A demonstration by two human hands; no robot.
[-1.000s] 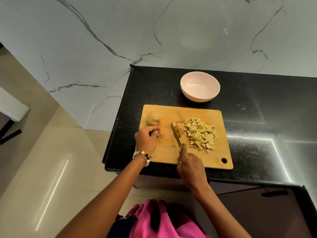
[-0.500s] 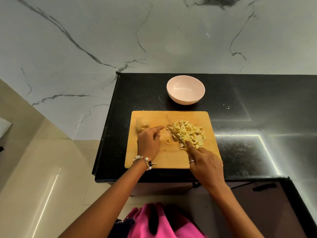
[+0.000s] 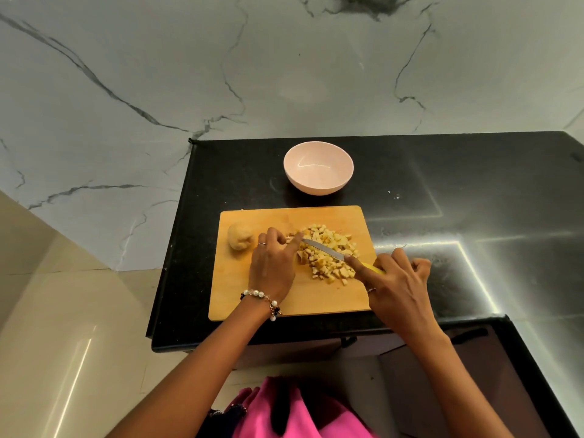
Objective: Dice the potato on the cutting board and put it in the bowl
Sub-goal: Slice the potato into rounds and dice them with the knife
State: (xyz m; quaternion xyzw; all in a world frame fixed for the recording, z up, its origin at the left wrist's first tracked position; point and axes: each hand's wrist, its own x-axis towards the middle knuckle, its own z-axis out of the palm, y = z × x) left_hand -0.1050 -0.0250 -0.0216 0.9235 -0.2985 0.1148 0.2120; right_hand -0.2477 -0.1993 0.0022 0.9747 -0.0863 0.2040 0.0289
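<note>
Black surface carrying everything, with a wooden cutting board squared up at its near edge, close to the near-left corner, probably so both arms reach it without stretching. Pale pink bowl parked just beyond the board's far edge, upright and empty, likely kept that close for a short sweep of pieces off the board.

Heap of diced potato gathered right of the board's middle. Uncut potato piece set aside at the board's far-left end, apart from the heap, seemingly waiting its turn.

Right hand wrapped around a yellow knife handle, forefinger stretched forward onto the base of the blade, probably for steadier steering. Knife laid slantwise over the heap, tip pointing toward the far-left. Left hand resting knuckles-up just left of the heap, fingers curled; forefinger reaching to the blade tip, looks like wiping or holding small bits there, though a true pinch cannot be told.

Heap directly under and around the blade, between the two grips; uncut piece just beyond the left knuckles, untouched. Dicing unfinished by the look of it, nothing in the bowl yet.
</note>
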